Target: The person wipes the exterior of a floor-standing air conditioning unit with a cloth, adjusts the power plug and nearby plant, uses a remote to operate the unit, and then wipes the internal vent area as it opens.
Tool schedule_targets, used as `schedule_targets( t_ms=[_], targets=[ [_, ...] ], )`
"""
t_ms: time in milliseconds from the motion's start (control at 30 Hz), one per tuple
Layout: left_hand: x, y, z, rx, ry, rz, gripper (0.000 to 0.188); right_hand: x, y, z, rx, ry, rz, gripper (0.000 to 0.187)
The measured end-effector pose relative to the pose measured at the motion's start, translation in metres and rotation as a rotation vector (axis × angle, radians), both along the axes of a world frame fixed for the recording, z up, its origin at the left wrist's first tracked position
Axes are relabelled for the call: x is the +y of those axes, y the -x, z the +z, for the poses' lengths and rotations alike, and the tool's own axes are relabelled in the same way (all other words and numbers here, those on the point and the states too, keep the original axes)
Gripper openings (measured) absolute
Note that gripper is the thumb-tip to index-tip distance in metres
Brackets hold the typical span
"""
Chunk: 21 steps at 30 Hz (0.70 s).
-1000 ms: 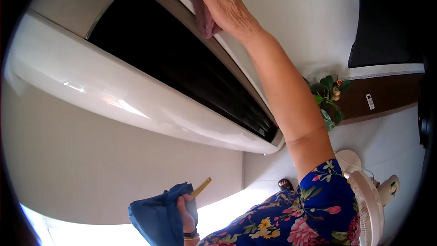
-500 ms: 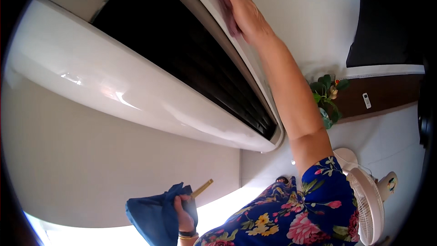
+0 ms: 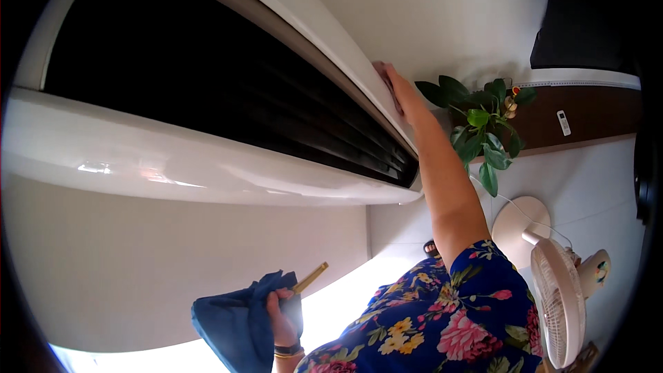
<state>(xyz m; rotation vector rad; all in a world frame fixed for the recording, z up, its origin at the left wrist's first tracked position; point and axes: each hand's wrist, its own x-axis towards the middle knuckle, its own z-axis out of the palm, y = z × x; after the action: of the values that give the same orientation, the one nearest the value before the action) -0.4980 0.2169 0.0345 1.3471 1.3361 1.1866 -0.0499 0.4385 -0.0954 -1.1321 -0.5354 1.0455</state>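
A tall white floor-standing air conditioner (image 3: 207,183) with a black slatted front (image 3: 228,90) fills the left and middle. My right arm stretches across its near end, and my right hand (image 3: 403,100) presses a mauve cloth (image 3: 384,76) against the white side facing the plant. The fingers are partly hidden behind the hand. Low on the left, my left hand (image 3: 282,319) is closed round a bunched blue cloth (image 3: 231,324). A thin tan stick-like handle (image 3: 313,278) juts out of the same grip; its other end is hidden in the cloth.
Beside my right arm stands a leafy potted plant (image 3: 483,121). Behind it is a brown cabinet top (image 3: 539,114) with a white remote (image 3: 564,123). A pale standing fan (image 3: 556,304) is at the lower right, its cord on the tiled floor. A black screen (image 3: 583,21) is at upper right.
My right hand with the mauve cloth has slid down the air conditioner's side, toward me. The view has shifted, showing more of the plant and fan. My left hand keeps its hold.
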Motion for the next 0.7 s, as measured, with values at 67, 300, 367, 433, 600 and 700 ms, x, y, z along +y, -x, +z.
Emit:
schedule_targets(
  t_ms=[67, 300, 367, 433, 600, 700],
  targets=[
    [0.001, -0.003, 0.002, 0.014, 0.018, -0.023, 0.027, -0.01, 0.0, -0.053, 0.019, 0.046, -0.022, 0.054],
    [0.021, -0.019, 0.004, 0.01, 0.078, -0.187, 0.025, -0.075, -0.012, -0.256, -0.215, 0.255, -0.508, 0.03],
    [0.014, -0.01, 0.007, 0.073, 0.059, -0.087, 0.024, -0.08, 0.056, -0.242, 0.254, 0.265, -0.315, 0.027],
    [0.014, -0.008, 0.006, 0.077, 0.048, -0.093, 0.023, -0.125, 0.08, -0.236, 0.672, 0.278, -0.231, 0.024],
    [0.022, -0.009, 0.001, 0.041, 0.061, -0.157, 0.021, -0.219, 0.133, -0.295, 0.785, 0.606, -0.398, 0.024],
    [0.02, -0.013, 0.006, 0.141, 0.052, -0.116, 0.024, -0.228, 0.169, -0.296, 0.897, 0.579, -0.288, 0.023]
  ],
)
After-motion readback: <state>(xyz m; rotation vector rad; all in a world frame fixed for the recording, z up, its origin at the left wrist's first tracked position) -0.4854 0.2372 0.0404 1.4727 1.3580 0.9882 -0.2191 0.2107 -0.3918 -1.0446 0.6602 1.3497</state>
